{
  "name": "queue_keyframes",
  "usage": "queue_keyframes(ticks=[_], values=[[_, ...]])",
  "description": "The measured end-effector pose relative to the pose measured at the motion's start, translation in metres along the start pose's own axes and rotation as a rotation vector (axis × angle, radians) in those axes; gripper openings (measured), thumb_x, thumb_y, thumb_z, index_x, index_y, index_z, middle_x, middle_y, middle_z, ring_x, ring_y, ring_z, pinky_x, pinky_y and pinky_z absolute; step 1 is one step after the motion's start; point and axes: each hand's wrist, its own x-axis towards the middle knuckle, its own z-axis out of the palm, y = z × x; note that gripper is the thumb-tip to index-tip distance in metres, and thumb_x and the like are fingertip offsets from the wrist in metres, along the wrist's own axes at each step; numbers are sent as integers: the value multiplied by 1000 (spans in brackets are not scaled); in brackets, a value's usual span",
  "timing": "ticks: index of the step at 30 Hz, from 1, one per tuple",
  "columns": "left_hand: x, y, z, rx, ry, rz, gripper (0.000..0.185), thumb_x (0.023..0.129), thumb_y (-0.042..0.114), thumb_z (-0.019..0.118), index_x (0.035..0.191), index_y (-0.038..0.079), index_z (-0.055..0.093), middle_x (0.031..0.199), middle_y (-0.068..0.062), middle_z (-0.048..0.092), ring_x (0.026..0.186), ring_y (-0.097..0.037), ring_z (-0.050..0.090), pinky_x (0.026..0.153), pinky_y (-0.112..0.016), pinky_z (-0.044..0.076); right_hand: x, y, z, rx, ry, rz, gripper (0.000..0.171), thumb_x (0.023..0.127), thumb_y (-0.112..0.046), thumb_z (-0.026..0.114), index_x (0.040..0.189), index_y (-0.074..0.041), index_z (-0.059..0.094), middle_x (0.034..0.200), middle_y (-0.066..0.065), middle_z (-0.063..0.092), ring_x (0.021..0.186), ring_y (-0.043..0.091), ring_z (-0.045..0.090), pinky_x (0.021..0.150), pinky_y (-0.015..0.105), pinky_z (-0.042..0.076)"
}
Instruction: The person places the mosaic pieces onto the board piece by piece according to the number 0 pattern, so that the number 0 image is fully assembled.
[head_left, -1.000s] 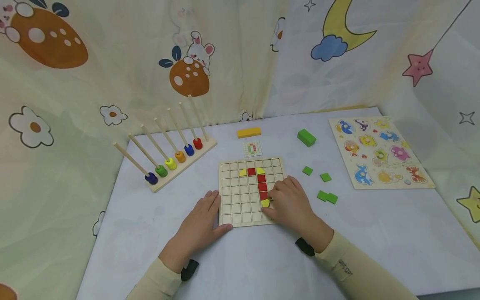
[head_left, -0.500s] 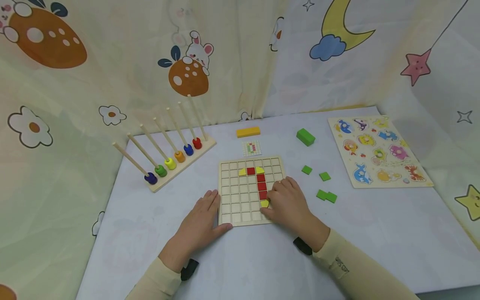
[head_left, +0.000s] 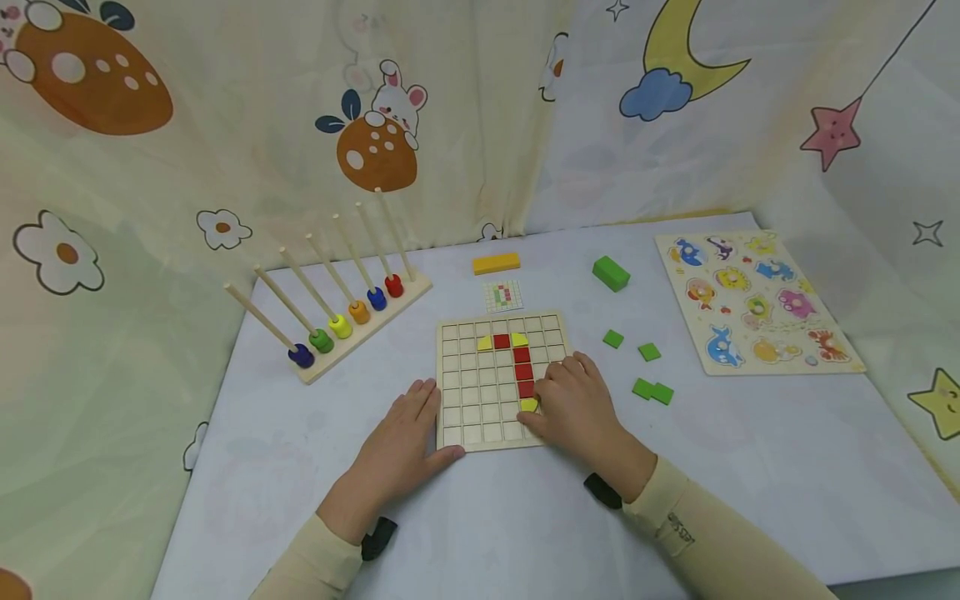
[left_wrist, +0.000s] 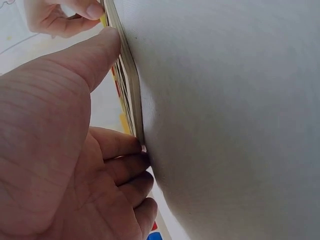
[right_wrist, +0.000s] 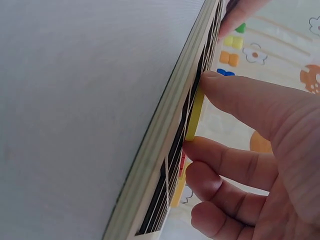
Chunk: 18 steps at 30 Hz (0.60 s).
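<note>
A square wooden grid board (head_left: 480, 425) lies on the table in the head view. A column of red tiles (head_left: 523, 372) runs down its right part, with another red tile (head_left: 502, 342) at the top between two yellow tiles (head_left: 485, 343). My right hand (head_left: 577, 417) pinches a yellow tile (right_wrist: 196, 117) between thumb and index finger, right at the board just below the red column. My left hand (head_left: 397, 437) rests flat at the board's lower left corner, its index finger along the left edge and thumb (left_wrist: 107, 45) against the front edge.
Several green tiles (head_left: 649, 352) and a green block (head_left: 611, 273) lie right of the board. Behind it are a small pattern card (head_left: 503, 296) and an orange block (head_left: 496, 263). A bead rack (head_left: 367, 325) stands left, an animal puzzle (head_left: 757, 308) lies right.
The yellow tile under my right fingers has straightened slightly below the red column. My right hand has shifted a little left; the left hand stays in place.
</note>
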Motion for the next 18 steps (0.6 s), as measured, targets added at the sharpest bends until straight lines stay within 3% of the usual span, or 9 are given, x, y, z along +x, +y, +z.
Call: queue_keyframes(ticks=[18], values=[[-1, 0, 1, -5, -4, -4, 105, 91, 67, 69, 164, 3, 30, 175, -12, 24, 164, -31, 18, 133, -49, 23, -2, 2, 1, 19, 16, -7, 42, 77, -56, 87, 88, -16, 83, 90, 1, 69, 101, 24, 62, 116, 52, 42]])
